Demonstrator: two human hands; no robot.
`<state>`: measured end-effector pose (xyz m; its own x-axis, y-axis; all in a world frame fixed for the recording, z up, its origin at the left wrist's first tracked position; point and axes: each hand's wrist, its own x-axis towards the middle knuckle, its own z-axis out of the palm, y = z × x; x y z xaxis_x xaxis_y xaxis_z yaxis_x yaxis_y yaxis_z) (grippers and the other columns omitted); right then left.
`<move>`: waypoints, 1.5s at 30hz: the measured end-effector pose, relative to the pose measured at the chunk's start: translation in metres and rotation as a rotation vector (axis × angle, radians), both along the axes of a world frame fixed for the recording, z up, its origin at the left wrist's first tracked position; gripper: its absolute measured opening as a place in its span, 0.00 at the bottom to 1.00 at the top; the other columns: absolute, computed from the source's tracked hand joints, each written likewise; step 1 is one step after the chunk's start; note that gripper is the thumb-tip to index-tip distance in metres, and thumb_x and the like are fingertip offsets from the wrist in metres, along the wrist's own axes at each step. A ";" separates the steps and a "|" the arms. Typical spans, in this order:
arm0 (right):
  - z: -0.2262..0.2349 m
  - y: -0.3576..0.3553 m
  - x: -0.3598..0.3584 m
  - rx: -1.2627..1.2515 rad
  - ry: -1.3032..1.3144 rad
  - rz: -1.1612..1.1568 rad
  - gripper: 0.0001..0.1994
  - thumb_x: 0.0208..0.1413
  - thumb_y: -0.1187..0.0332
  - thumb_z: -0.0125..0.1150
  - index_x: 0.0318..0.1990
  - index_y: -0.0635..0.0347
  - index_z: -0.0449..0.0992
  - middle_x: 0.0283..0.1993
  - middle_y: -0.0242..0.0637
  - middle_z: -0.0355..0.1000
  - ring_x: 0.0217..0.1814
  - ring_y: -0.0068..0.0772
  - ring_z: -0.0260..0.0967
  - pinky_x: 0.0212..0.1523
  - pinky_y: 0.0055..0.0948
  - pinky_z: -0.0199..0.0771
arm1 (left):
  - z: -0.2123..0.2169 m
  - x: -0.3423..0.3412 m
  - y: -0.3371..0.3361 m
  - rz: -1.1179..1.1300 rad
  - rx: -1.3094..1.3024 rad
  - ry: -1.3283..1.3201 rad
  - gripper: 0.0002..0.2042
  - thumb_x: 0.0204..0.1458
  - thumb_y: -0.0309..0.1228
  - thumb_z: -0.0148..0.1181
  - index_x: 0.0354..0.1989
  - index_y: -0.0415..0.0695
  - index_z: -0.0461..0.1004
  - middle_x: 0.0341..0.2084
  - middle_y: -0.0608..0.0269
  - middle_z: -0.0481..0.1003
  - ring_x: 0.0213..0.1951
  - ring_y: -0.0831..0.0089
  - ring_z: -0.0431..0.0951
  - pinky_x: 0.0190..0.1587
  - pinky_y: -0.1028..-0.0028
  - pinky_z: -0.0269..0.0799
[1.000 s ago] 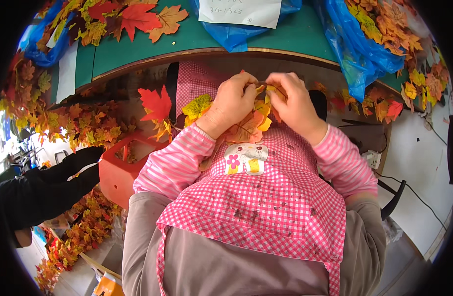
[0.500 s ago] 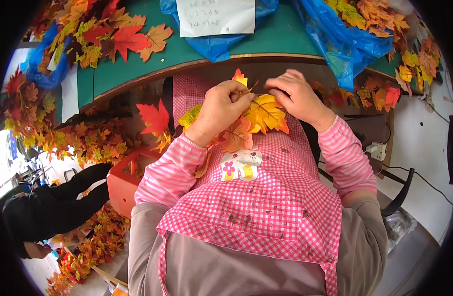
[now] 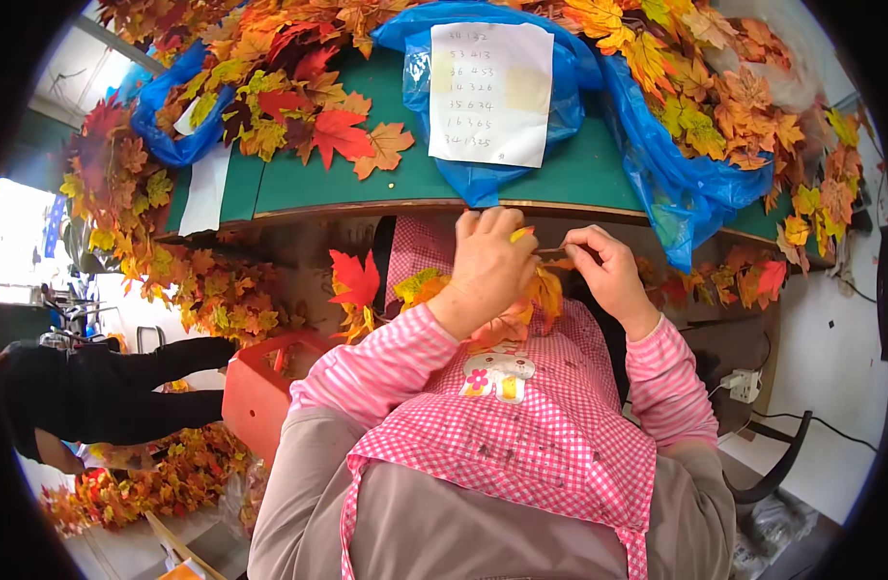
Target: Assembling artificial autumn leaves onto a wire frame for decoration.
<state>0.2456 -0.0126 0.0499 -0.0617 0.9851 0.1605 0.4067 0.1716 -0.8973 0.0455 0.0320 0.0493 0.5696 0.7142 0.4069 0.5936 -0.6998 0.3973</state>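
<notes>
Above my lap, my left hand [image 3: 490, 263] is closed around artificial maple leaves, and a yellow-orange leaf tip shows by its fingers. My right hand [image 3: 608, 278] pinches the end of a thin brown stem [image 3: 550, 250] that runs across from the left hand. Orange and yellow leaves [image 3: 544, 295] hang below the hands, over the pink checked apron [image 3: 550, 387]. Left of my left hand, a red maple leaf [image 3: 355, 278] and a yellow-green leaf [image 3: 420, 287] stick out. The left fingertips and their exact grip are hidden behind the hand.
A green table [image 3: 386, 179] lies ahead, bearing leaf piles, blue plastic bags [image 3: 463, 179] and a handwritten paper sheet [image 3: 492, 95]. A red plastic stool [image 3: 260, 387] stands at my left, with leaf garlands [image 3: 207, 290] beyond. Another person [image 3: 106, 391] in dark clothes is at far left.
The view has tilted up, showing more table. My left hand has turned so its back covers the yellow leaf. My right hand has gone from loose fingers to pinching the stem.
</notes>
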 end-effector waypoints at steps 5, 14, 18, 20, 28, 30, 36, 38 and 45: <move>-0.001 0.000 0.002 0.076 -0.081 0.040 0.04 0.58 0.79 0.56 0.39 0.66 0.74 0.34 0.30 0.70 0.35 0.19 0.67 0.37 0.22 0.68 | -0.005 0.025 -0.008 -0.116 -0.148 -0.172 0.10 0.49 0.26 0.58 0.40 0.40 0.74 0.34 0.55 0.74 0.39 0.56 0.76 0.41 0.60 0.72; -0.010 0.001 0.005 -0.427 0.423 0.016 0.07 0.62 0.70 0.56 0.42 0.63 0.76 0.30 0.23 0.71 0.30 0.11 0.66 0.32 0.14 0.66 | -0.013 0.016 -0.016 -0.049 -0.266 -0.244 0.07 0.54 0.26 0.56 0.40 0.39 0.74 0.32 0.51 0.75 0.33 0.51 0.77 0.35 0.60 0.74; -0.012 0.005 0.002 -0.436 0.380 0.053 0.07 0.62 0.70 0.57 0.41 0.62 0.76 0.30 0.23 0.71 0.29 0.12 0.65 0.31 0.14 0.65 | -0.012 0.007 -0.005 -0.112 -0.464 -0.326 0.07 0.54 0.26 0.56 0.38 0.37 0.75 0.32 0.49 0.77 0.35 0.51 0.78 0.37 0.63 0.74; -0.013 0.008 0.001 -0.451 0.386 0.071 0.07 0.62 0.69 0.57 0.41 0.62 0.76 0.30 0.23 0.71 0.29 0.12 0.64 0.31 0.14 0.65 | -0.007 0.004 -0.002 -0.100 -0.534 -0.314 0.07 0.54 0.26 0.56 0.38 0.37 0.75 0.32 0.48 0.77 0.35 0.51 0.78 0.38 0.64 0.75; -0.020 0.013 0.000 -0.354 0.284 0.028 0.07 0.60 0.69 0.59 0.38 0.65 0.77 0.31 0.27 0.74 0.33 0.16 0.68 0.36 0.20 0.70 | -0.010 0.013 -0.004 -0.003 -0.372 -0.227 0.08 0.53 0.28 0.56 0.38 0.40 0.77 0.32 0.50 0.78 0.36 0.51 0.78 0.39 0.62 0.74; -0.024 0.016 -0.006 -0.163 0.104 0.061 0.07 0.57 0.69 0.61 0.38 0.64 0.77 0.30 0.34 0.75 0.33 0.20 0.69 0.36 0.24 0.71 | -0.015 0.009 -0.007 0.035 -0.351 -0.254 0.07 0.52 0.27 0.56 0.36 0.40 0.77 0.31 0.51 0.77 0.35 0.52 0.78 0.37 0.61 0.73; 0.035 0.022 0.025 0.006 -0.153 0.076 0.07 0.57 0.70 0.61 0.38 0.65 0.76 0.34 0.29 0.75 0.37 0.18 0.71 0.39 0.22 0.71 | -0.027 0.011 -0.004 -0.004 -0.228 -0.199 0.03 0.52 0.27 0.56 0.33 0.43 0.75 0.28 0.55 0.74 0.29 0.52 0.76 0.30 0.59 0.72; 0.065 0.034 0.042 -0.156 0.061 0.042 0.07 0.58 0.70 0.59 0.38 0.64 0.77 0.33 0.32 0.76 0.36 0.22 0.71 0.39 0.24 0.71 | -0.039 0.011 -0.004 -0.008 -0.202 -0.175 0.02 0.52 0.27 0.57 0.32 0.43 0.75 0.27 0.55 0.73 0.30 0.52 0.76 0.30 0.59 0.72; 0.113 0.136 0.095 0.070 -0.027 -0.249 0.10 0.59 0.67 0.58 0.39 0.65 0.78 0.29 0.28 0.74 0.32 0.17 0.69 0.36 0.20 0.70 | -0.063 0.007 -0.005 -0.078 -0.303 -0.171 0.04 0.52 0.28 0.58 0.33 0.43 0.75 0.28 0.55 0.74 0.32 0.52 0.76 0.32 0.59 0.73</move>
<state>0.3409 0.1235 0.1628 0.1757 0.9572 0.2300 0.4679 0.1243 -0.8750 0.0520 0.0271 -0.0133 0.5694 0.7738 0.2776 0.4500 -0.5760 0.6824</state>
